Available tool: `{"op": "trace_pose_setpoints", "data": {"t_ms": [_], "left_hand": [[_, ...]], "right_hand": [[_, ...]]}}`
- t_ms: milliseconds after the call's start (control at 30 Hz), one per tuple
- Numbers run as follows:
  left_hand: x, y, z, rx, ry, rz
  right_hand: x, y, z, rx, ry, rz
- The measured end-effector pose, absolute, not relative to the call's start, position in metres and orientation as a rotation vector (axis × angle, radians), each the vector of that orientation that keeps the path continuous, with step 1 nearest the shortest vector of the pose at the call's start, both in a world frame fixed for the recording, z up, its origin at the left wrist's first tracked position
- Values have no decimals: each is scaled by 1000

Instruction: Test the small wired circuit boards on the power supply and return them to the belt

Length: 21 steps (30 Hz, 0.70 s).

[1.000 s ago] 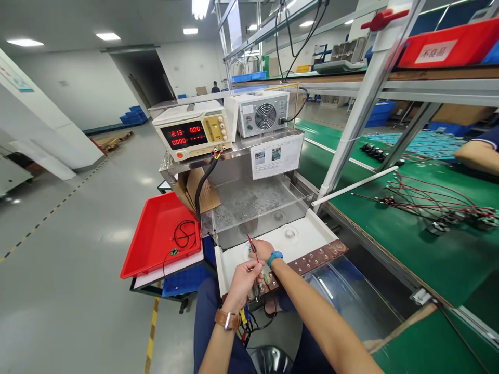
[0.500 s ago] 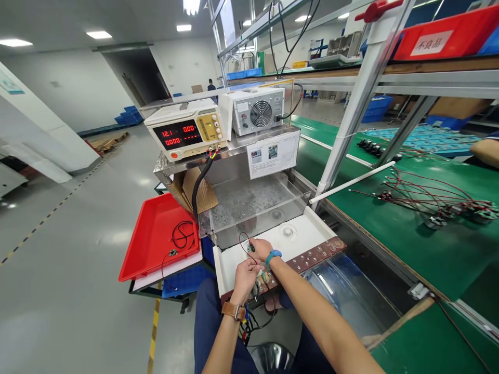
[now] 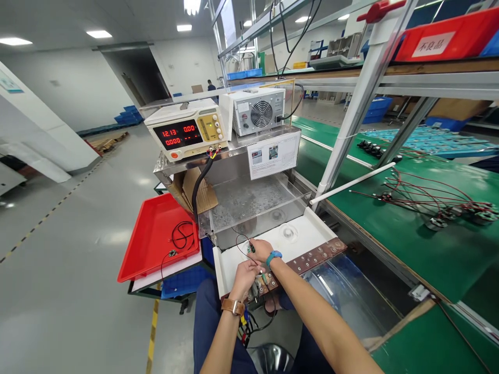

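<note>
Over the left part of a white tray (image 3: 268, 240), my right hand (image 3: 260, 250) is closed on a small green circuit board (image 3: 250, 248), which its fingers partly cover. A thin dark red wire (image 3: 237, 236) loops up from the board. My left hand (image 3: 246, 274), just below and to the left, pinches the wire near its end, close to the brown terminal strip (image 3: 312, 258). Beneath my hands, clips and leads (image 3: 265, 280) sit on that strip; my fingers hide some of them.
A power supply (image 3: 183, 130) with lit red digits stands behind on a metal shelf. On the left, a red tray (image 3: 156, 234) holds a black cable (image 3: 182, 235). Motors with red and black wires (image 3: 436, 222) lie on the green bench (image 3: 405, 239) at right.
My hands stay almost in place; the left shifts very slightly. More of the wire loop shows, extending up and left. The supply's upper reading goes from 12.1 to 12.13.
</note>
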State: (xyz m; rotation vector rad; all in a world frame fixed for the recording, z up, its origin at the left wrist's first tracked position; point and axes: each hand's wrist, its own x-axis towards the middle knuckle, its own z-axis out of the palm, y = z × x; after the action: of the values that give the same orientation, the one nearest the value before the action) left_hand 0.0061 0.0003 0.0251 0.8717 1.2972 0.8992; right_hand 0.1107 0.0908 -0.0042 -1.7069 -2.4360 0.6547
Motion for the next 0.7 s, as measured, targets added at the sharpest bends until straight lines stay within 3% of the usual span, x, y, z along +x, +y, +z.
{"op": "trace_pose_setpoints", "data": {"t_ms": [700], "left_hand": [[7,3,21,829,1332,831]], "right_hand": [[110,94,-16,-1678,-2418,660]]}}
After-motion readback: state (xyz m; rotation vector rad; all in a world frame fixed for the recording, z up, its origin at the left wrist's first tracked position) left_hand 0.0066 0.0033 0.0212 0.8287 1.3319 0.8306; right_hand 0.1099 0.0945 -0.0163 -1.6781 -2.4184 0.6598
